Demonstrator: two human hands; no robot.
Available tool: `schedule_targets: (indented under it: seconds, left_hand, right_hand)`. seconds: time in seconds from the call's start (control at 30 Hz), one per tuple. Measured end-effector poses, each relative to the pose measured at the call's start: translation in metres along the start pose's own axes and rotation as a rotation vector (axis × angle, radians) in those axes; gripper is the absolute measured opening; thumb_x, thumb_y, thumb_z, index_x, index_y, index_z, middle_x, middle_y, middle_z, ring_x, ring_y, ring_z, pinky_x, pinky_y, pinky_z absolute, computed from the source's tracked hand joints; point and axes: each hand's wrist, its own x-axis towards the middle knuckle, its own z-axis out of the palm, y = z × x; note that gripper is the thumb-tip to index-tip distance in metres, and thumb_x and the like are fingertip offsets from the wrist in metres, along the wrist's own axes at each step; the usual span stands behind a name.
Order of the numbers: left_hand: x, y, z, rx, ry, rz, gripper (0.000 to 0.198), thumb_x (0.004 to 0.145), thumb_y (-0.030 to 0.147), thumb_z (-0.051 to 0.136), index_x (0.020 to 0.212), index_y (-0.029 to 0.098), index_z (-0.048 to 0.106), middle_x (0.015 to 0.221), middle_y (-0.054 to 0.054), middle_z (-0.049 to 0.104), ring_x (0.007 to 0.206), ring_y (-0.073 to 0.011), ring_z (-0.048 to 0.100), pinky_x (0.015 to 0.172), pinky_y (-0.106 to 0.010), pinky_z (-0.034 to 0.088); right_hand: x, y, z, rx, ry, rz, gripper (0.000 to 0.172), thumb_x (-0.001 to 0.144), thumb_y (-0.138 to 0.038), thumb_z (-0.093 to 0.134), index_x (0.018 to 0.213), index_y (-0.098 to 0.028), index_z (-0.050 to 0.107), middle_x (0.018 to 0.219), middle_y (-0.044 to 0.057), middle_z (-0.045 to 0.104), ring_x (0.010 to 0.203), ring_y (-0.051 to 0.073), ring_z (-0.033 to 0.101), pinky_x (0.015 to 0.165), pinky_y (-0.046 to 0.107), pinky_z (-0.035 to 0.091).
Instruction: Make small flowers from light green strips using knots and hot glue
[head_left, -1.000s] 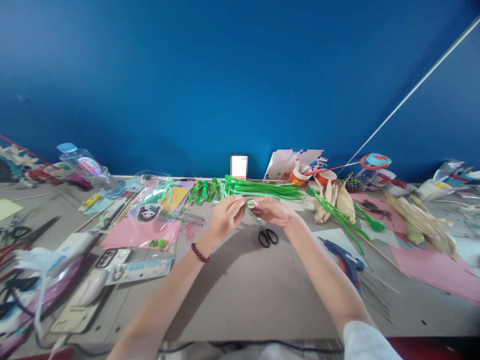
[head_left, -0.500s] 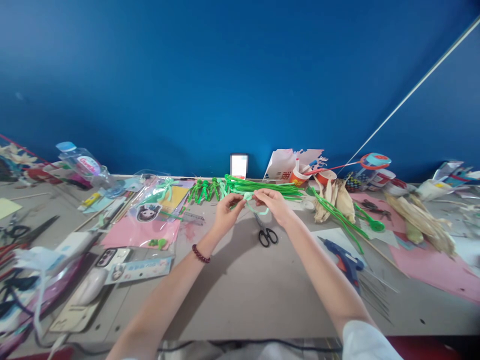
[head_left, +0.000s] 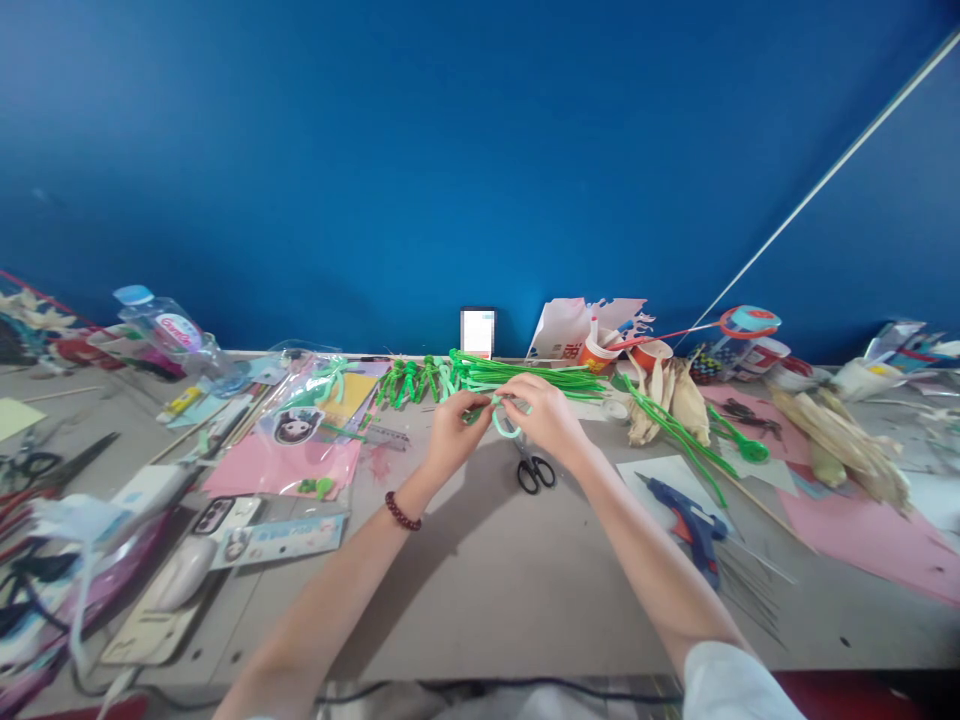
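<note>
A pale green pipe cleaner [head_left: 507, 432] curves in a loop below my fingertips. My left hand [head_left: 459, 430] pinches it from the left, with a beaded bracelet on that wrist. From the other side my right hand [head_left: 541, 412] grips it, thumb and fingers close to the left fingertips. Exactly where the ends lie is hidden by the fingers. Just under the hands rest black-handled scissors [head_left: 535, 474], their blades partly covered. Behind the hands lies a bundle of green pipe cleaners [head_left: 555, 377], with several small twisted green figures [head_left: 409, 380] to its left.
A blue glue gun [head_left: 690, 525] lies at the right on white paper. Red paper cups [head_left: 596, 356] and dried corn husks [head_left: 686, 402] stand behind it. At the left are a plastic bag [head_left: 300, 430], a phone [head_left: 217, 513] and a tilted bottle [head_left: 169, 325]. A small screen [head_left: 478, 332] leans against the blue wall.
My right hand has moved slightly left and down, closer to my left hand. The pale green pipe cleaner now hangs in a tighter curve under the fingers.
</note>
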Motion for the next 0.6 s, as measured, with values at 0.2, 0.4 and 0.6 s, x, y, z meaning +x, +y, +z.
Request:
schedule_targets:
  seconds: [0.2,0.4,0.6]
  left_hand:
    - [-0.001,0.006,0.002,-0.072,0.030,-0.112,0.011,0.077,0.027,0.061,0.070,0.018,0.063,0.068,-0.002,0.064,0.065,-0.0132,0.058,0.057,-0.024,0.043]
    - [-0.001,0.012,0.002,-0.169,0.055,-0.206,0.014,0.076,0.030,0.062,0.070,0.017,0.062,0.068,-0.002,0.063,0.061,-0.0124,0.056,0.055,-0.024,0.042]
    - [-0.003,0.018,0.001,-0.070,0.082,-0.117,0.014,0.079,0.029,0.058,0.070,0.018,0.060,0.069,-0.002,0.061,0.066,-0.0134,0.056,0.057,-0.024,0.042]
  right_hand:
    - [-0.002,0.001,0.005,-0.148,0.097,-0.134,0.020,0.085,-0.017,0.051,0.084,-0.021,0.070,0.087,0.007,0.069,0.084,0.020,0.062,0.074,0.031,0.050]
    - [-0.002,-0.005,0.015,-0.013,0.248,-0.118,0.022,0.084,-0.015,0.048,0.082,-0.021,0.069,0.082,0.006,0.068,0.081,0.019,0.063,0.075,0.031,0.052]
    - [-0.004,-0.012,0.022,0.196,0.315,0.078,0.018,0.079,-0.016,0.049,0.083,-0.021,0.066,0.086,0.006,0.066,0.080,0.018,0.063,0.073,0.030,0.053]
